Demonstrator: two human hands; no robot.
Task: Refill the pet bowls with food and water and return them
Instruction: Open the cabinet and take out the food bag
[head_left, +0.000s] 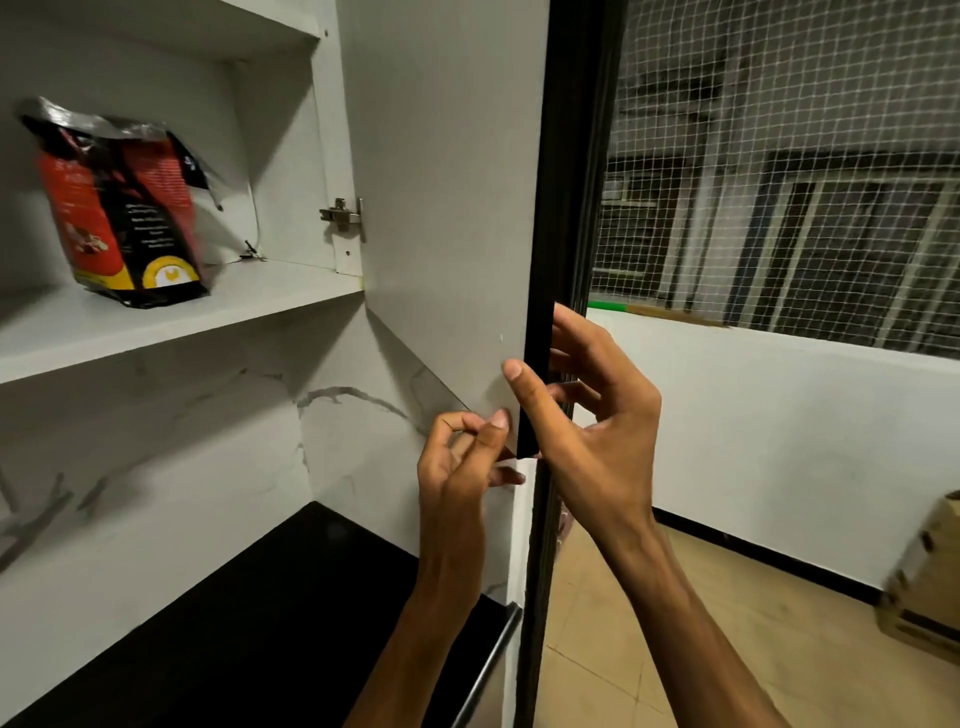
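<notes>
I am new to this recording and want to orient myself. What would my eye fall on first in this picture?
First the two hands at the lower edge of the open cabinet door: the right hand grips its dark edge, thumb on the inner face, while the left hand is curled just below its corner. Next, the red and black food bag stands alone on the white shelf at the left. At the right, a netted window shows a dark building outside.

Dim indoor light, soft shadows, wide-angle bending and blur at edges.
</notes>
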